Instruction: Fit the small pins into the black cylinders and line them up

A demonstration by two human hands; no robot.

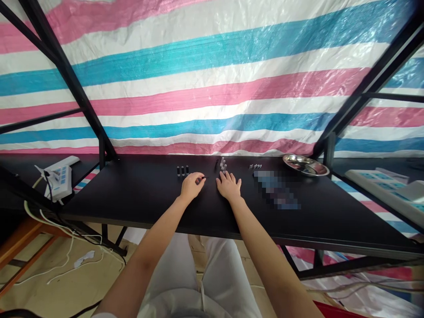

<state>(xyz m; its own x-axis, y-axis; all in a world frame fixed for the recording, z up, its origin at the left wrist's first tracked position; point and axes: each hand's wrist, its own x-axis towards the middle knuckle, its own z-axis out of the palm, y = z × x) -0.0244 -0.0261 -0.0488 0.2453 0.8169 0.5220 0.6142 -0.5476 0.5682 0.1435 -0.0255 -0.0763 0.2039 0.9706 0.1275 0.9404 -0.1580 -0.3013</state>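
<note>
Both my hands rest on a black table [139, 198]. My left hand [191, 185] is curled, its fingertips touching a small dark piece [201, 179] on the tabletop. My right hand [229, 184] lies flat with fingers spread, holding nothing. Just beyond its fingertips stand a few small clear and dark capsule-like parts [222, 165]. Three small dark cylinders [182, 171] stand in a row behind my left hand. A cluster of tiny pale parts [255, 166] lies further right.
A shallow metal dish [305, 164] sits at the table's back right. A blurred patch [277, 190] lies right of my right hand. A white power strip [59, 176] with cables is at the left; another [387, 187] at the right. Black frame posts [102, 154] flank the table.
</note>
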